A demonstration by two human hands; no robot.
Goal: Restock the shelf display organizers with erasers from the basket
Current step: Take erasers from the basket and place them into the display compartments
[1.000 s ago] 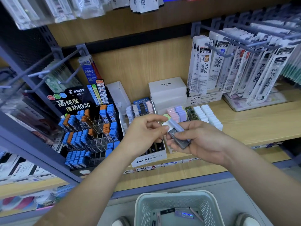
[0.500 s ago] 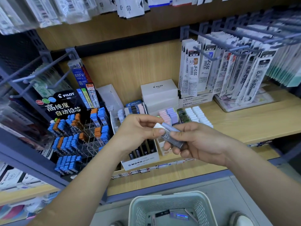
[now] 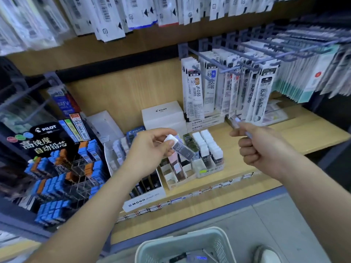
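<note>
The left hand point(image 3: 150, 150) pinches a white eraser in a dark grey sleeve point(image 3: 183, 150) above the clear divided organizers point(image 3: 209, 165) on the pale wooden shelf point(image 3: 284, 135), while the right hand point(image 3: 266, 149), farther right, curls round a thin pale blurred piece point(image 3: 235, 123), and the pale green perforated basket point(image 3: 190, 238) stands nearest on the grey floor point(image 3: 284, 224).

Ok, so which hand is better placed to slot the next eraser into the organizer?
Probably the left. The left hand pinches a dark-sleeved eraser just above the organizer slots; the right hand sits off to the side, gripping a small blurred item.
</note>
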